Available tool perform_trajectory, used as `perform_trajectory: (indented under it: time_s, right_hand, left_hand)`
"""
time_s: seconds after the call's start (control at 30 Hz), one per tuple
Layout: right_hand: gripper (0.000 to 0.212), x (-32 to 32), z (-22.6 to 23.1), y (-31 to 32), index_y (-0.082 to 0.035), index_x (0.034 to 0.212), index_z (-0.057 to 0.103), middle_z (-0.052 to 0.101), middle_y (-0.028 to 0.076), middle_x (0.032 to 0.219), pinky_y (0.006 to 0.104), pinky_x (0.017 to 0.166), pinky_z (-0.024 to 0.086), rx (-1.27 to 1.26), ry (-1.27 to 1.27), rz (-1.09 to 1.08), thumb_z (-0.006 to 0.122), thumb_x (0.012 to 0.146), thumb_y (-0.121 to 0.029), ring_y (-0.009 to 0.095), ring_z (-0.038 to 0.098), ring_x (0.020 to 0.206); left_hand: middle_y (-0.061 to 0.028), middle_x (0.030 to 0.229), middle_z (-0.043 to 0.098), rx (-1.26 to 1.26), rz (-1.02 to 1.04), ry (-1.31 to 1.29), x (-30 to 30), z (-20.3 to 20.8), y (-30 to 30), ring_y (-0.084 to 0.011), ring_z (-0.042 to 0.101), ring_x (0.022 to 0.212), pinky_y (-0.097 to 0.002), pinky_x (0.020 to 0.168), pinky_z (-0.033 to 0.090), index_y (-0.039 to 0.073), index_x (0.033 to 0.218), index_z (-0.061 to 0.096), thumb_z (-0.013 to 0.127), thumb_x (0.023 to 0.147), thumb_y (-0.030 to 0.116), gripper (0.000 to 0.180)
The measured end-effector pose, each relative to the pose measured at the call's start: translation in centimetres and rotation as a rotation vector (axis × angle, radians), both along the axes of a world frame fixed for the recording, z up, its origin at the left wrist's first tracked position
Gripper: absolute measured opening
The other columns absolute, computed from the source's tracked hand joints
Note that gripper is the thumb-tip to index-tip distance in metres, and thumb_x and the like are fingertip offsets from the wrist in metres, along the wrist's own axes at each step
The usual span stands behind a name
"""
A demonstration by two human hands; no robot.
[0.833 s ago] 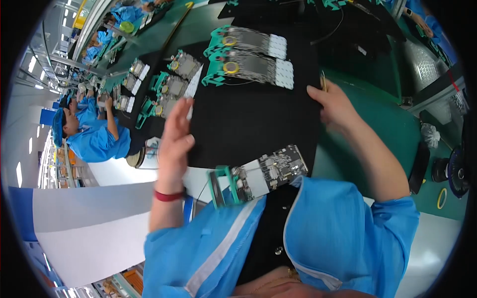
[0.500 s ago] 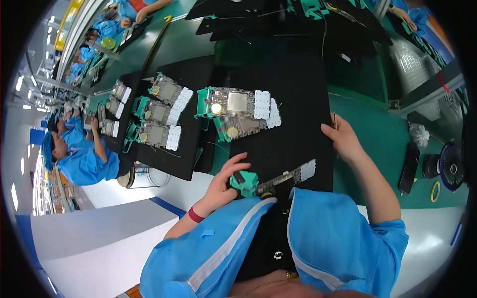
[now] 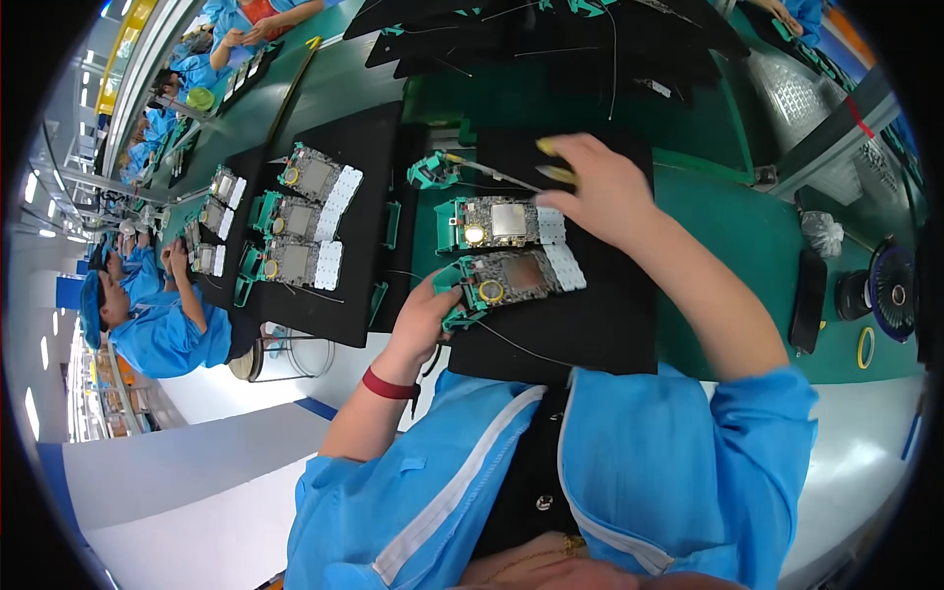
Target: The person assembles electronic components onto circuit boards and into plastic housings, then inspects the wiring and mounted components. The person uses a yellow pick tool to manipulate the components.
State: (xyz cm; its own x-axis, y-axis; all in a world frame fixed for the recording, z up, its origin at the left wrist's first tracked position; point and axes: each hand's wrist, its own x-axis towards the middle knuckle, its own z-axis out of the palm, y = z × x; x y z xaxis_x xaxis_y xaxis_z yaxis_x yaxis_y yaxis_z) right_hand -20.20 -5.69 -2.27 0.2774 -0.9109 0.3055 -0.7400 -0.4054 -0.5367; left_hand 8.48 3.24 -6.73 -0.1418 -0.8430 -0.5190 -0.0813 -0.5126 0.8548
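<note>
A circuit board (image 3: 521,275) with a green plastic frame, a yellow-ringed round part and a white end strip lies low on the black mat. My left hand (image 3: 425,317) is closed on its green end. Just beyond lies a similar board (image 3: 507,220) with a silver square plate. Farther back, a third board (image 3: 482,169) shows nearly edge-on, its green end (image 3: 433,171) to the left and its other end reaching my right thumb. My right hand (image 3: 608,195), blurred, is closed around a slim, yellowish pointed tool (image 3: 557,174); its exact kind is unclear.
More boards (image 3: 315,218) rest on a black mat at left. Black sheets with green parts (image 3: 560,39) are stacked at the back. At right are a black phone-like slab (image 3: 808,300), a spool (image 3: 893,295) and a yellow ring (image 3: 865,347). Co-workers (image 3: 167,320) sit at left.
My right hand has moved left and away from me, over the boards. The edge-on board has gone from my left hand to the back. My left hand now holds a flat board by its green end.
</note>
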Motion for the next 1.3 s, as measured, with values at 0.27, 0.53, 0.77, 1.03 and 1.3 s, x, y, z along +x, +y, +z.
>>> perform_trajectory:
  time_s: [0.27,0.53,0.77,1.03,1.3]
  right_hand:
    - [0.079,4.3,-3.7,-4.0,-0.013,0.142,0.047,0.057,0.016,0.124,0.0409,0.088,0.053,0.159,0.268,0.175,0.066,0.079,-0.057,0.031,0.063,0.107]
    - [0.077,3.9,-2.0,-4.4,-0.009,0.136,0.051,0.060,0.016,0.113,0.0409,0.086,0.054,0.129,0.076,0.079,0.074,0.067,-0.033,0.034,0.064,0.100]
    - [0.054,-5.0,-3.1,-5.2,-0.011,0.124,0.062,0.061,0.009,0.122,0.0375,0.086,0.055,-0.081,0.048,0.068,0.073,0.072,-0.020,0.030,0.065,0.101]
    - [0.035,-7.1,-3.6,-2.0,-0.008,0.111,0.068,0.059,0.011,0.132,0.0357,0.085,0.055,0.141,-0.086,0.151,0.058,0.079,0.001,0.031,0.065,0.102]
    - [0.040,-12.2,-5.6,2.8,-0.001,0.121,0.061,0.069,0.019,0.087,0.0404,0.076,0.054,0.248,-0.151,-0.428,0.068,0.086,-0.021,0.036,0.068,0.082]
  left_hand:
    - [-0.0107,0.081,0.059,-0.732,-0.194,-0.921,-3.0,0.0,1.3,-0.0282,0.059,0.070,-0.0402,0.066,0.050,0.004,0.124,0.051,0.074,0.080,0.019,0.052]
    - [-0.0193,0.119,0.051,-1.046,-0.144,-0.937,-2.0,0.1,-3.7,-0.0354,0.047,0.112,-0.0420,0.096,0.041,0.003,0.119,0.060,0.080,0.073,0.014,0.052]
    - [-0.0137,0.091,0.070,-0.854,-0.074,-0.473,-4.1,0.5,-5.8,-0.0261,0.068,0.085,-0.0340,0.077,0.053,-0.001,0.104,0.067,0.077,0.075,0.002,0.031]
    - [-0.0204,0.136,0.055,-0.836,-0.498,-0.237,-4.1,3.2,-2.4,-0.0362,0.046,0.132,-0.0420,0.110,0.036,0.000,0.136,0.052,0.054,0.088,0.008,0.049]
    - [-0.0123,0.101,0.063,-1.054,-0.280,-0.543,-3.0,-0.8,-1.0,-0.0284,0.062,0.094,-0.0342,0.077,0.051,0.006,0.108,0.070,0.068,0.074,-0.010,0.037]
